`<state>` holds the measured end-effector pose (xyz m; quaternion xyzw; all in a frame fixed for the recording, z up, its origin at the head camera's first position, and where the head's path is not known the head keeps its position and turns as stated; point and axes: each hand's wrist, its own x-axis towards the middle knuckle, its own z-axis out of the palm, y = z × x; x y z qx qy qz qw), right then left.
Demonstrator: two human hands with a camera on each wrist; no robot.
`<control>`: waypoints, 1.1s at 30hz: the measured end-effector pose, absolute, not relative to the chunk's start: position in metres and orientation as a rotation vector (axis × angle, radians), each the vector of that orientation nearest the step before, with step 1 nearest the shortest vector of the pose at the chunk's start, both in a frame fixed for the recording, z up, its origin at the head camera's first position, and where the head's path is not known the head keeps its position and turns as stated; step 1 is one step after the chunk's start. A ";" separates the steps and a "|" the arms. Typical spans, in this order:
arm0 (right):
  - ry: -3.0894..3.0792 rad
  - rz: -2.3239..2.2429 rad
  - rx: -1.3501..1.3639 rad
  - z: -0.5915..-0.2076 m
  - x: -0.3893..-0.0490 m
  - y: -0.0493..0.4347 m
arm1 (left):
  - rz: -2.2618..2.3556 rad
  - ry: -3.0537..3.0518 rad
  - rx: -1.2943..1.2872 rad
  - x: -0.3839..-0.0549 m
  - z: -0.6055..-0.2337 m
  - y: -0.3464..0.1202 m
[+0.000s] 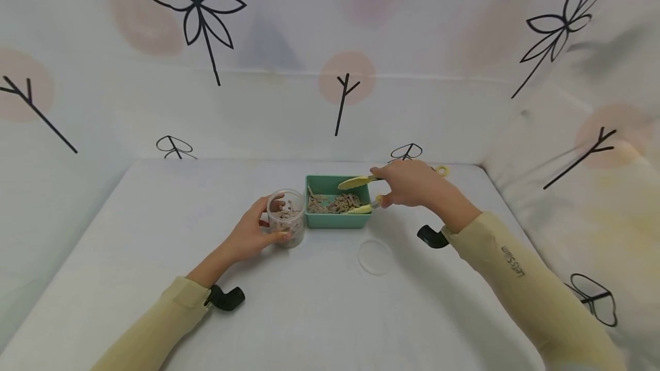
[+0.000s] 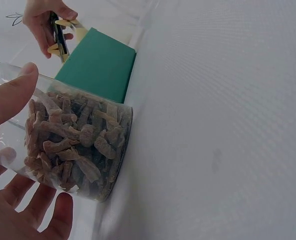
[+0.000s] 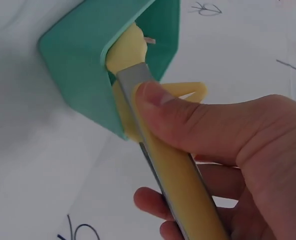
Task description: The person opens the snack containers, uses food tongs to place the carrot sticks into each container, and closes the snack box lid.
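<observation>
My left hand (image 1: 252, 228) grips a clear jar (image 1: 294, 233) standing on the table, thumb on the near side and fingers round the far side. Brown, twig-like dried pieces (image 2: 73, 140) fill much of the jar, as the left wrist view shows. Just right of the jar sits a green rectangular box (image 1: 337, 221) with more brown pieces (image 1: 340, 204) in it. My right hand (image 1: 412, 185) holds yellow-and-metal tongs (image 3: 172, 170) over the box's right end. The tongs' yellow tips (image 1: 356, 182) stand apart, reaching into the box. Whether they touch any piece is unclear.
A clear round lid (image 1: 375, 257) lies on the white table (image 1: 319, 314) in front of the box. Patterned white cloth (image 1: 289, 107) rises behind the table and at its sides. Black wrist mounts (image 1: 227, 298) are strapped to both arms.
</observation>
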<state>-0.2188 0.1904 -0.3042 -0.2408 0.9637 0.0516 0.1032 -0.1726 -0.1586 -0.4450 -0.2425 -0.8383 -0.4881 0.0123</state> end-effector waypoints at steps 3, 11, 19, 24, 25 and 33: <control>2.805 0.235 -0.713 -0.304 -0.218 0.180 | -1.531 -2.615 -0.748 -0.172 -0.445 -0.159; 2.806 0.298 -0.714 -0.313 -0.220 0.173 | -1.545 -2.617 -0.740 -0.172 -0.447 -0.158; 2.851 0.294 -0.785 -0.318 -0.217 0.176 | -1.527 -2.607 -0.758 -0.172 -0.445 -0.159; 2.899 0.282 -0.861 -0.325 -0.217 0.178 | -1.522 -2.613 -0.757 -0.172 -0.445 -0.159; 2.909 0.282 -0.875 -0.327 -0.217 0.178 | -1.528 -2.612 -0.756 -0.173 -0.445 -0.159; 2.970 0.172 -0.951 -0.334 -0.216 0.184 | -1.548 -2.606 -0.752 -0.171 -0.443 -0.157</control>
